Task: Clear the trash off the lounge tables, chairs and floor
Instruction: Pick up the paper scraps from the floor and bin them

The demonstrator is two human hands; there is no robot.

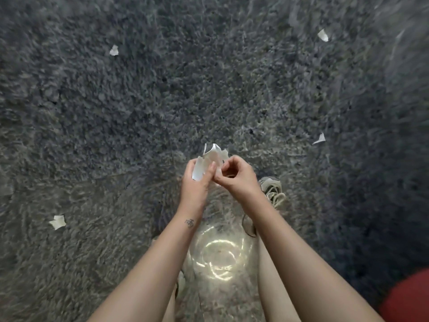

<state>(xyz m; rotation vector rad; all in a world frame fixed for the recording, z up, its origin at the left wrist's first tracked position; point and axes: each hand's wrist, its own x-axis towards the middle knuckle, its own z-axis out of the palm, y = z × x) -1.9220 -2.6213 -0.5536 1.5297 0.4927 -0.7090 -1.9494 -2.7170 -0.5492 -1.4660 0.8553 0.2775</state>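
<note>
I look straight down at a grey shaggy carpet (162, 108). My left hand (197, 180) holds a bunch of torn white paper scraps (210, 159) in front of me. My right hand (234, 174) meets it from the right, its curled fingers pinching at the same bunch. More white scraps lie loose on the carpet: one at the upper left (114, 50), one at the upper right (323, 35), one at the right (320, 139) and one at the lower left (57, 221).
My shoe (272, 190) with pale laces stands on the carpet just right of my hands. A bright ring of reflected light (218, 261) lies on the carpet between my forearms. A red rounded object (408, 298) fills the bottom right corner.
</note>
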